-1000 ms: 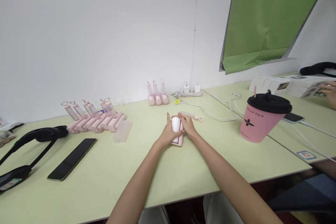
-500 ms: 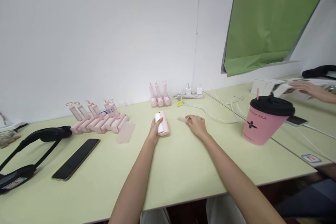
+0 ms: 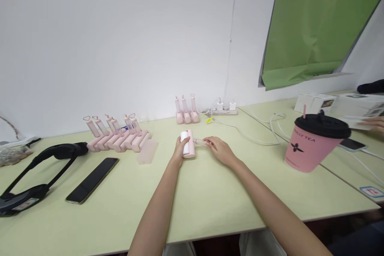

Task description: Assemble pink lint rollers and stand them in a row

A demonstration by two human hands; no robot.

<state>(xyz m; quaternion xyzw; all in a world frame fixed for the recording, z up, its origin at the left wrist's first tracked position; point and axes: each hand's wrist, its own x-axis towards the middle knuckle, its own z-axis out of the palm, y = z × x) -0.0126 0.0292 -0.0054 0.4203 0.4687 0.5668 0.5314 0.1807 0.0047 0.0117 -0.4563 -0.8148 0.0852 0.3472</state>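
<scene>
My left hand (image 3: 179, 152) is closed around a small pink lint roller with a white roll (image 3: 189, 148), lying on the pale green table (image 3: 210, 196). My right hand (image 3: 220, 150) pinches a thin pink clear handle piece (image 3: 200, 141) and holds it against the roller's right end. Both hands rest on the table near its middle.
A row of several pink rollers (image 3: 120, 136) lies at the left, with a clear cover (image 3: 147, 151) beside it. Three pink rollers (image 3: 186, 110) stand by a power strip (image 3: 222, 110). A phone (image 3: 92, 180), black headset (image 3: 42, 168) and pink cup (image 3: 315, 142) surround me. Another person's hand (image 3: 373, 124) is at right.
My hands parted, the left keeping the roller while the right reached to the handle piece farther right; now the right hand has brought that piece back to the roller's end.
</scene>
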